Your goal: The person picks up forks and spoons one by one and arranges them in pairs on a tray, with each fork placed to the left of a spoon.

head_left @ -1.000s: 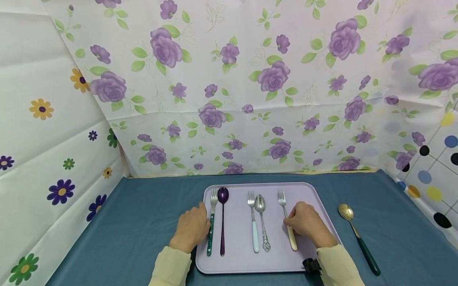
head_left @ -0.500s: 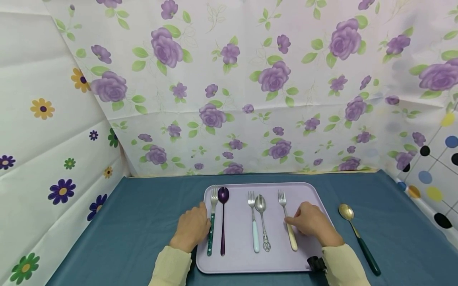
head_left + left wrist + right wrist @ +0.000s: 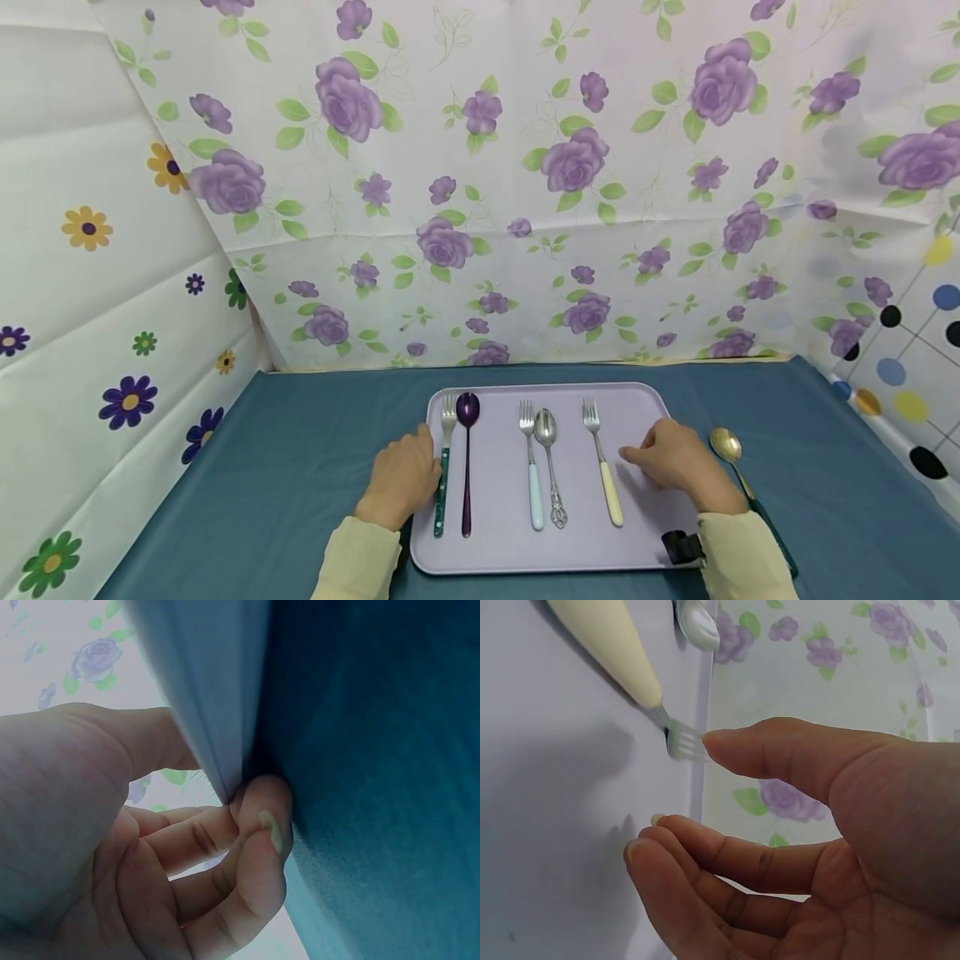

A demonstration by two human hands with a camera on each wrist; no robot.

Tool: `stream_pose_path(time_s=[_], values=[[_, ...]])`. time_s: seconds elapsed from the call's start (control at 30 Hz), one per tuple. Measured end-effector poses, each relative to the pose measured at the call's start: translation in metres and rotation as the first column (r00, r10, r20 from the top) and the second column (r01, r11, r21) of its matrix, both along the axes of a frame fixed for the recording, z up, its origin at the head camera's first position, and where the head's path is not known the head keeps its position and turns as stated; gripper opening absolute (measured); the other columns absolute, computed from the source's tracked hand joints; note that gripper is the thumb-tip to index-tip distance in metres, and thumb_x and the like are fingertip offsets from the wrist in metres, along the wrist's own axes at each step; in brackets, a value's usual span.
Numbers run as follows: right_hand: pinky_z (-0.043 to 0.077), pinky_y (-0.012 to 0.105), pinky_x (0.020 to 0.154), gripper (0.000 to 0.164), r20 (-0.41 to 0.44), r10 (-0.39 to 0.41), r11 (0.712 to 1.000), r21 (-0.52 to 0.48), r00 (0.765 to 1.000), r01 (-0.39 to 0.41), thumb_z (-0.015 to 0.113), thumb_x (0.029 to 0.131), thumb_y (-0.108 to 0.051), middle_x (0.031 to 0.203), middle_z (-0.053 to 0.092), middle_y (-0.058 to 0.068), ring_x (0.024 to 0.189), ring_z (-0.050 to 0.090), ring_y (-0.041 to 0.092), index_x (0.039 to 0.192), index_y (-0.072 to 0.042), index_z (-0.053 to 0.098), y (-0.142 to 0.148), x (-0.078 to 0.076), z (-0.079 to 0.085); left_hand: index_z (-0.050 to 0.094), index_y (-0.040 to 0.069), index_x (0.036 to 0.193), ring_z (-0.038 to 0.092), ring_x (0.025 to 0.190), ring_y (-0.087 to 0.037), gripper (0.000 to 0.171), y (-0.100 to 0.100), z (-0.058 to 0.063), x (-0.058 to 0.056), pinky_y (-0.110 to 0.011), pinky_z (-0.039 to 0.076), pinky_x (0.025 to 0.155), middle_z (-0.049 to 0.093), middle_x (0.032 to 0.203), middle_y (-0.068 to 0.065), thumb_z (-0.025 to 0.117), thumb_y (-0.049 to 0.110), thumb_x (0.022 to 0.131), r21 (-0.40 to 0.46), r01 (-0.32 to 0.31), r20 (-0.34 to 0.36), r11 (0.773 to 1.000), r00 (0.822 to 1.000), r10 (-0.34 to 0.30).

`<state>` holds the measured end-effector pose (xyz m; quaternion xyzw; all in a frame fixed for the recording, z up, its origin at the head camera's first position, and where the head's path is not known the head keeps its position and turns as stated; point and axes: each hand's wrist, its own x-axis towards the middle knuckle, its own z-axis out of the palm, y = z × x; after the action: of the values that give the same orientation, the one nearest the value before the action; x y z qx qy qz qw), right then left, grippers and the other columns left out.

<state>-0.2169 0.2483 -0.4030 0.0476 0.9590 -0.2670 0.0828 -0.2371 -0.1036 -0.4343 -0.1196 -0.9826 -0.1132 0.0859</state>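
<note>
My left hand (image 3: 401,479) grips the left rim of a pale lilac tray (image 3: 502,546); in the left wrist view its curled fingers (image 3: 262,862) lie under the tray's edge. Over the tray's right side is my right hand (image 3: 667,454), holding nothing, its thumb and fingers apart in the right wrist view. Just left of it lies a fork with a cream handle (image 3: 611,496). A silver spoon (image 3: 553,479) and a fork with a light blue handle (image 3: 535,496) lie mid-tray. Beside my left hand are a green-handled fork (image 3: 444,467) and a purple spoon (image 3: 467,467).
On the blue cloth (image 3: 315,442) right of the tray lies a gold spoon with a dark green handle (image 3: 725,446), partly covered by my right forearm. A floral sheet (image 3: 510,208) stands behind, with patterned sheets at both sides. A black strap piece (image 3: 681,547) hangs at my right wrist.
My right hand has let go of the cream-handled fork and moved right, towards the tray's right rim. The fork stays in place. My left hand has not moved.
</note>
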Motion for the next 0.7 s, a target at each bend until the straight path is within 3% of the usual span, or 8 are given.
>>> stream_pose_path(time_s=[0.3,0.53,0.7], values=[[0.045,0.034,0.054,0.033,-0.015,-0.044,0.998,0.051,0.999,0.045,0.067,0.087,-0.033,0.067,0.058,0.007,0.061,0.053,0.019,0.079,0.0,0.066,0.017,0.002,0.005,0.057,-0.005,0.097,0.058,0.055,-0.026,0.025,0.0,0.0,0.0,-0.043,0.051,0.048,0.06,0.068,-0.014,0.068,0.014,0.085,-0.01,0.004,-0.002,1.0,1.0,-0.004],[0.038,0.033,0.052,0.034,0.012,-0.077,0.994,0.08,0.997,0.076,0.066,0.088,-0.034,0.061,0.05,0.004,0.058,0.048,0.019,0.069,-0.005,0.064,0.031,0.002,0.005,0.057,-0.005,0.097,0.058,0.055,-0.026,0.025,0.0,0.0,0.0,-0.043,0.05,0.048,0.059,0.068,-0.014,0.068,0.014,0.085,-0.006,0.006,0.003,1.0,1.0,-0.006],[0.047,0.039,0.057,0.038,0.046,-0.079,0.993,0.09,0.996,0.075,0.065,0.088,-0.033,0.079,0.062,0.016,0.067,0.056,0.022,0.087,0.005,0.069,0.04,0.0,0.007,0.057,-0.005,0.095,0.056,0.053,-0.023,0.024,0.0,0.0,0.0,-0.042,0.05,0.047,0.058,0.067,-0.013,0.068,0.014,0.085,-0.005,0.006,-0.004,1.0,1.0,-0.006]])
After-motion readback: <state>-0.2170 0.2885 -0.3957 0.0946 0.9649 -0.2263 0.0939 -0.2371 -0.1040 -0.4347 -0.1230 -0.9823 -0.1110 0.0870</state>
